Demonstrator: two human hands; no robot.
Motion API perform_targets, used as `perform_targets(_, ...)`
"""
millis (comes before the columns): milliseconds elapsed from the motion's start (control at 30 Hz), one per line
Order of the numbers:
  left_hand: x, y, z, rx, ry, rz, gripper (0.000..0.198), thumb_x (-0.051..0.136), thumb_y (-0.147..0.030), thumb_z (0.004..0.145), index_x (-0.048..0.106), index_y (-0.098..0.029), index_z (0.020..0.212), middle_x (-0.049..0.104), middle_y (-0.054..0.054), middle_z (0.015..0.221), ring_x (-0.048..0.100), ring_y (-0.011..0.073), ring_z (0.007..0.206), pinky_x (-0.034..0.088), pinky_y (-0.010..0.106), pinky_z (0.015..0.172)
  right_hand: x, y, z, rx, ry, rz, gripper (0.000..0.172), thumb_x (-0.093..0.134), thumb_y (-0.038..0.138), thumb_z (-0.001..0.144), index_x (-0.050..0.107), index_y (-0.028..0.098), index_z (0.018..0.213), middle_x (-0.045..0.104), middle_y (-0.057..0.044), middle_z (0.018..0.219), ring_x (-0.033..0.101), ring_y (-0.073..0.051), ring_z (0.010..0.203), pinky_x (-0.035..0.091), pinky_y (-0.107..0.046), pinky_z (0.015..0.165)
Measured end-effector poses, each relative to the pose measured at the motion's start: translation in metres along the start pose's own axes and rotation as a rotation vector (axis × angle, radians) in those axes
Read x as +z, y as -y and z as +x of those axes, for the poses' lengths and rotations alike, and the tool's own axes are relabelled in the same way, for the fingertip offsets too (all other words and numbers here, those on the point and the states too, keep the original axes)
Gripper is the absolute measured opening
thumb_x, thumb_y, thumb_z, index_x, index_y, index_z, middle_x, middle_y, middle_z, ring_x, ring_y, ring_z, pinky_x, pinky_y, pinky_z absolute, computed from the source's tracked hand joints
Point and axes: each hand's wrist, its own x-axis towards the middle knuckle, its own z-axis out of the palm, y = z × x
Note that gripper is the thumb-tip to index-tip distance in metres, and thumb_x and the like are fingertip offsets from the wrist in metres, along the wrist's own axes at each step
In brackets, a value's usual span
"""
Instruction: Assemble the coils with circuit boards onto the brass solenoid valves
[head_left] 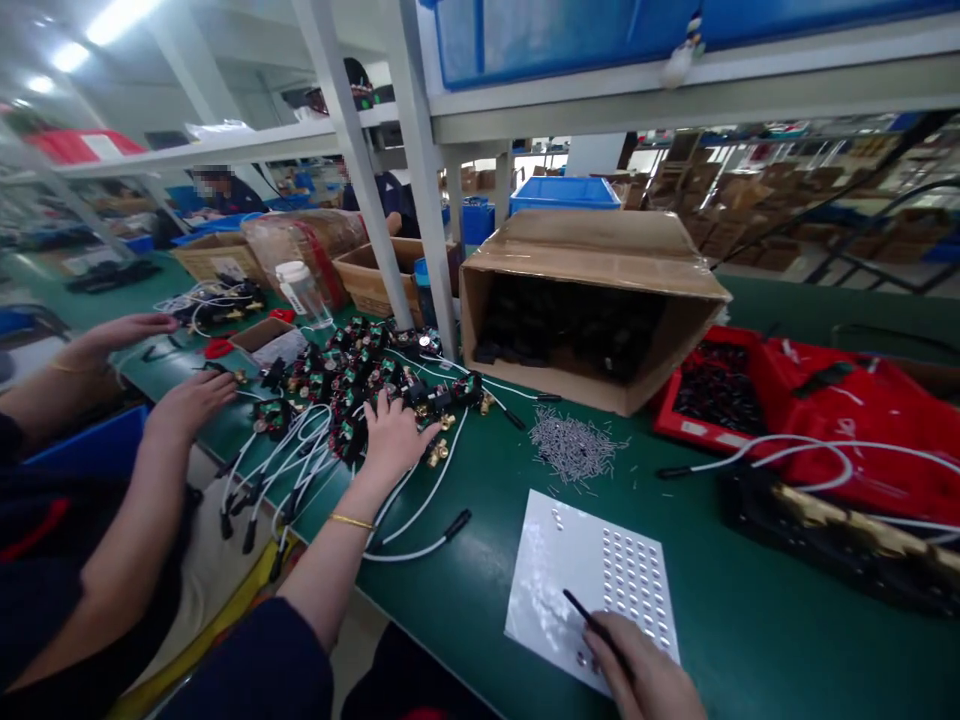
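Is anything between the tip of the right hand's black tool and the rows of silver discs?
Nothing visible: only bare white sheet lies between the tip of the black tool and the silver discs. The right hand covers part of the sheet's lower edge, hiding what lies beneath.

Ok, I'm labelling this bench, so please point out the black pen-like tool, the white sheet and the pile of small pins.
Black pen-like tool [583, 612]: head view, on its shaft.
White sheet [577, 560]: head view, on a bare part near its middle.
Pile of small pins [573, 446]: head view, middle of the heap.
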Motion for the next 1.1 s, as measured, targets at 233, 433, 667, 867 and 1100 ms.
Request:
perform_targets(233,0.000,-0.030,-0.041,0.287,0.095,-0.339,0.040,0.064,-0.025,0.071,0.049,-0.018,0.107,0.040,0.011,0.132,0.029,0.0291,0.129,0.026,0.053,0.106,0.007,0.022,-0.006,0.244,-0.272,-0.001,0.027,0.053,0.046,0.078,0.063,0.022,0.079,0.067,-0.005,0.072,0.064,-0.019,0.059,0.049,-0.023,0.051)
perform_targets(433,0.007,-0.039,-0.069,0.213,0.103,-0.663,0.065,0.069,-0.020,0.065,0.035,-0.020,0.121,0.033,0.011,0.134,0.033,0.0263,0.127,0.033,0.044,0.105,-0.008,0.040,-0.007,0.415,-0.474,0.268,0.032,0.054,0.049,0.076,0.062,0.018,0.072,0.062,-0.006,0.071,0.056,-0.019,0.061,0.044,-0.026,0.054)
perform_targets(667,0.018,-0.045,-0.075,0.109,0.087,-0.603,0.064,0.075,-0.030,0.060,0.043,-0.021,0.115,0.033,0.010,0.132,0.020,0.0326,0.132,0.027,0.051,0.106,-0.006,0.034,-0.001,0.456,-0.690,0.844,0.037,0.053,0.050,0.079,0.060,0.017,0.063,0.054,-0.005,0.074,0.050,-0.016,0.073,0.043,-0.025,0.064)
perform_targets(867,0.016,-0.049,-0.075,0.107,0.239,-0.725,0.072,0.070,-0.028,0.066,0.033,-0.024,0.128,0.048,0.007,0.120,0.045,0.0249,0.115,0.037,0.043,0.099,-0.004,0.023,-0.008,0.685,-0.682,1.091,0.038,0.059,0.051,0.075,0.064,0.014,0.083,0.061,-0.006,0.083,0.054,-0.013,0.063,0.046,-0.024,0.057)
perform_targets(1100,-0.029,-0.030,-0.066,0.103,0.227,-0.853,0.063,0.070,-0.033,0.064,0.044,-0.024,0.120,0.049,0.005,0.120,0.050,0.0231,0.110,0.042,0.041,0.096,-0.015,0.012,-0.014,0.696,-0.677,0.986,0.035,0.075,0.034,0.064,0.058,0.014,0.087,0.064,-0.002,0.066,0.059,-0.012,0.058,0.048,-0.022,0.056)
